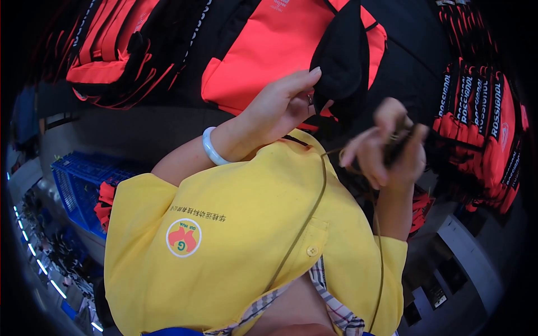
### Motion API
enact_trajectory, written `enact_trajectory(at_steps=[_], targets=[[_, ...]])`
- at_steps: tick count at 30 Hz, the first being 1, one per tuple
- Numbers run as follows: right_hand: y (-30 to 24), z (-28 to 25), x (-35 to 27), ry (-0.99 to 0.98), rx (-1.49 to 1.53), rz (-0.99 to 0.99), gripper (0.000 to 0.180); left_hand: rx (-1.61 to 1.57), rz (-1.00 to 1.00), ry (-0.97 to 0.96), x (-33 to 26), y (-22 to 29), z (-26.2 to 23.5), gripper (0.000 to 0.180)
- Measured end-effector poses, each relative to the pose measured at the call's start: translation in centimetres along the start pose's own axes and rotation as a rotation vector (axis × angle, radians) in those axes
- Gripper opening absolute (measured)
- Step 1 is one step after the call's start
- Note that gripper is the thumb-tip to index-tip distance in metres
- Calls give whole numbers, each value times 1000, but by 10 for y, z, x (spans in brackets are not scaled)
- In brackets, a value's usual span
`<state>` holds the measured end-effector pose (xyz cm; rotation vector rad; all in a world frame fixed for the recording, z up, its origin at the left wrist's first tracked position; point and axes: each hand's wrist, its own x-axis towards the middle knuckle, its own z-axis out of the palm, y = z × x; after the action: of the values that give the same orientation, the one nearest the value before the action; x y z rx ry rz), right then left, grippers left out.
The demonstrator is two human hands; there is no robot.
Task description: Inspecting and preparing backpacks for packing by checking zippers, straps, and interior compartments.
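Observation:
A red and black backpack (260,47) lies in front of me on a dark surface. My left hand (288,101), with a pale bangle on the wrist, pinches the edge of a black padded fabric piece (341,61), which looks like a shoulder strap. To its right, my right hand (392,148) is smeared by motion. Its fingers curl around a small dark object whose kind I cannot make out. A thin brown cord (307,224) hangs from my neck and runs up toward that hand.
Stacked red and black bags (476,129) stand at the right, more bags (103,67) at the far left. A blue plastic crate (84,187) sits low on the left, with red fabric (105,204) beside it. Black cloth (417,50) spreads beyond my right hand.

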<state>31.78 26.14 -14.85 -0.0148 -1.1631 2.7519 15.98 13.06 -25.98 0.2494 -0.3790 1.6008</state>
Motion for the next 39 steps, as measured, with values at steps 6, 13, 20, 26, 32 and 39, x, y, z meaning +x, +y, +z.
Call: enact_trajectory(at_steps=[6, 13, 20, 26, 32, 39], targets=[[-1, -17, 35, 418, -1314, -420, 58, 363, 66, 868, 24, -15, 61, 21], [9, -20, 4, 266, -536, -205, 57, 402, 20, 820, 6, -8, 35, 41], [14, -17, 0, 541, -1062, -187, 33, 394, 10, 727, 8, -6, 36, 40], [10, -23, -1, 155, -745, 134, 67, 352, 8, 698, 4, -5, 26, 41], [23, -38, -2, 663, -518, -243, 33, 230, 70, 726, -9, 4, 17, 42], [48, -22, 13, 876, -617, -19, 31, 272, 81, 888, -1, 2, 30, 42]])
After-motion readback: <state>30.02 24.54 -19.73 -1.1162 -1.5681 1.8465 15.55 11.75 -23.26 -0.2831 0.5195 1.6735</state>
